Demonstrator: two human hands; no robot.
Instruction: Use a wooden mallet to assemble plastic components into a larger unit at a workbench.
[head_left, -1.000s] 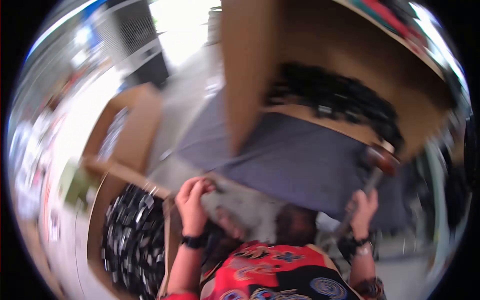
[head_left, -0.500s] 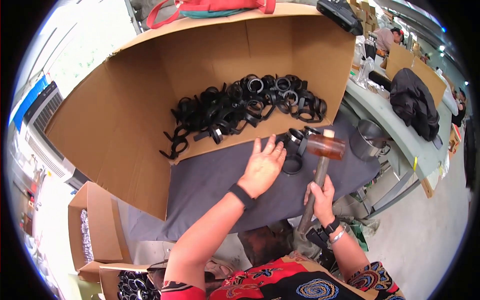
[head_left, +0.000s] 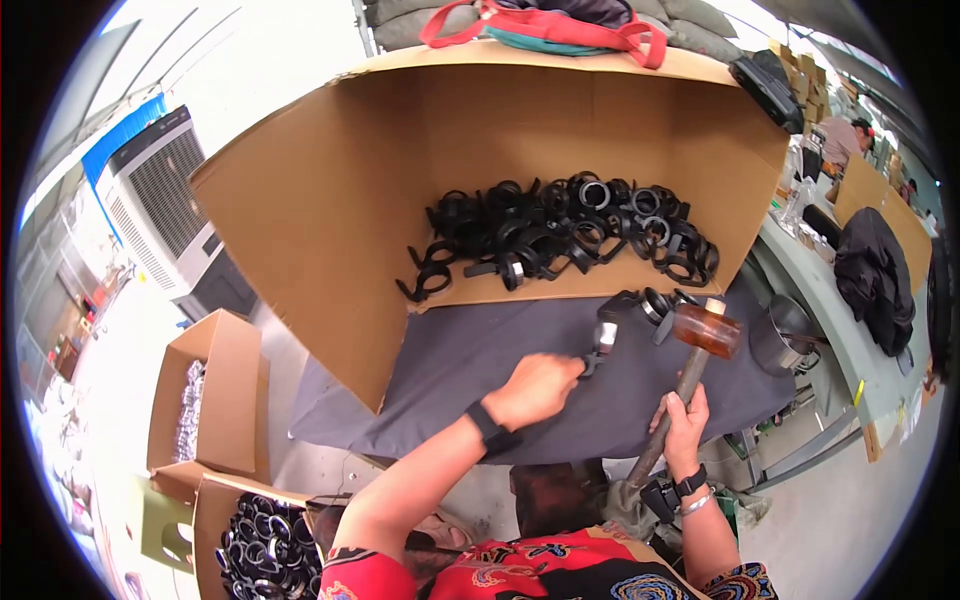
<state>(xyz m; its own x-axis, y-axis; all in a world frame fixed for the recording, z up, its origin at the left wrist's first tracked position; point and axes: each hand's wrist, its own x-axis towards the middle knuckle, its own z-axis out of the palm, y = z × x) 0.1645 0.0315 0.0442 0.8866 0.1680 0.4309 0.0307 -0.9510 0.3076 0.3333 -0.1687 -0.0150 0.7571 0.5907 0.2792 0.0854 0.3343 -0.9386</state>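
Your left hand (head_left: 535, 388) is closed around a black clamp piece with a metal end (head_left: 603, 338), holding it down on the grey mat (head_left: 450, 370) that covers the surface, near the mat's far right part. Your right hand (head_left: 682, 428) is wrapped tight around the handle of a mallet (head_left: 690, 365), gripping low on the shaft; its amber-brown head (head_left: 706, 329) hangs tilted just right of the clamp piece, close to it but apart. A few more black rings (head_left: 655, 302) lie on the mat just beyond the mallet head.

Along the far edge of the surface stands an open cardboard box (head_left: 330, 200) on its side, with a heap of black clamp rings (head_left: 560, 235) spread across its floor. A metal cup (head_left: 780, 335) sits off the mat's right edge. On the floor at your left are two cardboard cartons: one (head_left: 215, 400) with silvery parts, the nearer one (head_left: 265, 545) full of black rings.
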